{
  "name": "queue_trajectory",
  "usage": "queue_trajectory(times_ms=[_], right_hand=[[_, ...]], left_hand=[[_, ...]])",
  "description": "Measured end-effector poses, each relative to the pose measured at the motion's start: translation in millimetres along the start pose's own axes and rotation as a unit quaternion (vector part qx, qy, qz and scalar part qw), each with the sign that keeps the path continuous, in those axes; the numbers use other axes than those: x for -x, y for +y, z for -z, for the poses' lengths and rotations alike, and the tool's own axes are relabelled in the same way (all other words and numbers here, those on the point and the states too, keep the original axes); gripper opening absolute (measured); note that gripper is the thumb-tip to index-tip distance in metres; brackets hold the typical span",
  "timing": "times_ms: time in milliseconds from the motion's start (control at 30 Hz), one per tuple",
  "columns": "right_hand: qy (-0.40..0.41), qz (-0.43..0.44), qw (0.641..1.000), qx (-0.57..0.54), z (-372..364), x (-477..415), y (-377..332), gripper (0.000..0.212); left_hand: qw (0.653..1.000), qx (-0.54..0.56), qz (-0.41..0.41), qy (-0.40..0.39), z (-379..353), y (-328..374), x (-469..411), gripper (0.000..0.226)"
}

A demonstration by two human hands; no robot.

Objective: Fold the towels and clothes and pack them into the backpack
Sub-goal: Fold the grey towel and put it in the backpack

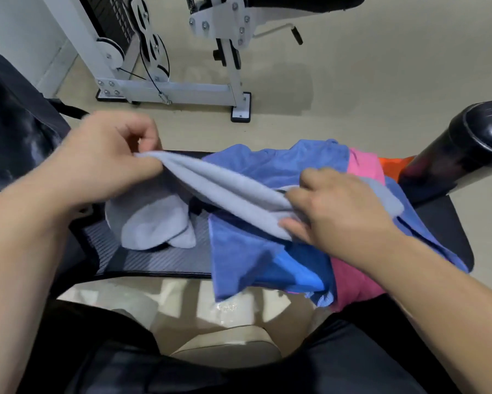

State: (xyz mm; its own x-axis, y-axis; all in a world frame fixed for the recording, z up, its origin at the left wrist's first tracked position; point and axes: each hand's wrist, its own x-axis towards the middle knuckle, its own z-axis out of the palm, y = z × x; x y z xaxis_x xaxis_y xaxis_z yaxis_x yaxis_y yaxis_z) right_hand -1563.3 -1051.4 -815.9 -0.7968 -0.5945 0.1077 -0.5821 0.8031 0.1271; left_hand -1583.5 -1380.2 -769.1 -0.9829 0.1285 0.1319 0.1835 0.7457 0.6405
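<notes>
A grey towel (227, 191) is stretched between my two hands above a black mesh seat (159, 260). My left hand (105, 163) pinches its upper left end. My right hand (341, 211) grips its lower right end. The towel's loose part (153, 223) droops in folds onto the seat. Under the towel lies a heap of clothes: a blue towel or garment (250, 257), a brighter blue piece (298, 271) and a pink one (352, 282). A black bag-like thing (17, 132) sits at the far left; I cannot tell whether it is the backpack.
A white exercise machine frame (179, 89) stands on the beige floor behind the seat. A black padded roller (466, 143) juts in at the right, with something orange (398, 166) beside it. My dark-clothed legs fill the bottom of the view.
</notes>
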Motion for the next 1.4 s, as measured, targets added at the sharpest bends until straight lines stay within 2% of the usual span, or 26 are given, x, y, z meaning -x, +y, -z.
queue_trajectory(times_ms=[33, 100, 133, 167, 200, 267, 333, 367, 400, 467, 500, 567, 600, 700, 767, 900, 1000, 1067, 1133, 1233, 1267, 1333, 1400], right_hand=[[-0.072, 0.015, 0.997, 0.012, -11.2, 2.5, -1.3, 0.036], [-0.177, 0.024, 0.984, 0.001, -23.7, 7.3, -1.1, 0.045], [-0.2, 0.017, 0.98, -0.018, -26.1, 8.7, 0.8, 0.053], [-0.205, 0.004, 0.978, -0.048, -25.4, 8.8, 2.5, 0.06], [-0.202, -0.019, 0.974, -0.096, -24.4, 8.0, 4.1, 0.066], [-0.179, -0.067, 0.968, -0.16, -24.3, 6.3, 10.9, 0.064], [-0.141, -0.083, 0.98, -0.112, -26.6, 6.1, 19.5, 0.047], [-0.136, -0.082, 0.985, -0.073, -28.5, 7.6, 24.5, 0.037], [-0.151, -0.076, 0.984, -0.047, -28.0, 8.8, 27.5, 0.033], [-0.209, -0.062, 0.975, -0.047, -25.4, 13.0, 30.8, 0.039], [-0.228, -0.058, 0.971, -0.051, -24.5, 16.1, 32.7, 0.042], [-0.242, -0.055, 0.967, -0.048, -24.5, 20.8, 36.6, 0.043], [-0.238, -0.052, 0.969, -0.049, -25.5, 23.1, 37.7, 0.04], [-0.172, -0.026, 0.983, -0.063, -26.4, 31.4, 43.2, 0.027], [-0.156, -0.03, 0.986, -0.05, -24.3, 35.9, 48.5, 0.028], [-0.197, -0.006, 0.98, -0.034, -22.0, 42.3, 57.0, 0.062], [-0.183, 0.004, 0.981, -0.055, -19.4, 40.9, 58.6, 0.077], [-0.155, 0.021, 0.986, -0.049, -21.3, 38.5, 59.0, 0.069], [-0.115, 0.031, 0.991, -0.056, -23.0, 36.0, 59.6, 0.049], [-0.08, 0.011, 0.993, -0.083, -12.4, 29.7, 64.9, 0.036], [-0.077, 0.002, 0.994, -0.083, -8.2, 28.4, 67.7, 0.033], [-0.076, -0.034, 0.994, -0.069, -3.6, 27.8, 73.4, 0.02], [-0.064, -0.096, 0.991, -0.074, 0.1, 28.6, 77.3, 0.015]], left_hand=[[0.995, -0.048, 0.003, -0.086, -1.8, -4.2, 0.4, 0.026], [0.946, -0.112, 0.041, -0.301, -15.5, -15.4, 9.2, 0.024], [0.91, -0.115, 0.082, -0.39, -24.2, -20.8, 14.3, 0.02], [0.887, -0.108, 0.117, -0.433, -32.0, -25.7, 19.2, 0.02], [0.891, -0.096, 0.137, -0.422, -39.5, -31.2, 21.8, 0.024], [0.948, -0.105, 0.132, -0.269, -52.7, -39.4, 19.4, 0.032], [0.983, -0.124, 0.085, -0.108, -66.7, -40.3, 13.3, 0.028], [0.988, -0.119, 0.055, -0.079, -73.4, -37.0, 10.3, 0.026], [0.989, -0.117, 0.019, -0.094, -78.9, -32.6, 6.9, 0.03], [0.971, -0.147, -0.037, -0.188, -93.8, -24.3, 2.0, 0.048], [0.959, -0.161, -0.05, -0.229, -102.1, -19.9, 1.7, 0.049], [0.949, -0.17, -0.077, -0.255, -114.4, -15.9, 0.9, 0.027], [0.952, -0.161, -0.085, -0.245, -116.5, -15.7, -0.5, 0.018], [0.97, -0.115, -0.053, -0.208, -108.9, -13.9, 0.0, 0.032], [0.98, -0.073, -0.025, -0.184, -96.0, -14.4, 0.8, 0.038], [0.987, -0.05, -0.037, -0.149, -67.6, -12.0, 2.9, 0.045], [0.995, -0.043, -0.027, -0.089, -46.6, -10.1, 2.9, 0.036], [0.998, -0.045, 0.002, -0.043, -33.2, -12.1, 2.8, 0.023], [0.998, -0.056, 0.018, -0.032, -23.1, -15.3, 2.6, 0.015], [0.994, -0.084, 0.037, -0.052, -17.0, -27.2, 2.9, 0.019], [0.995, -0.063, 0.052, -0.058, -17.2, -31.3, 4.2, 0.024], [0.991, 0.089, 0.09, -0.049, -20.0, -32.0, 8.3, 0.03], [0.96, 0.244, 0.13, -0.049, -25.1, -26.1, 12.5, 0.028]])
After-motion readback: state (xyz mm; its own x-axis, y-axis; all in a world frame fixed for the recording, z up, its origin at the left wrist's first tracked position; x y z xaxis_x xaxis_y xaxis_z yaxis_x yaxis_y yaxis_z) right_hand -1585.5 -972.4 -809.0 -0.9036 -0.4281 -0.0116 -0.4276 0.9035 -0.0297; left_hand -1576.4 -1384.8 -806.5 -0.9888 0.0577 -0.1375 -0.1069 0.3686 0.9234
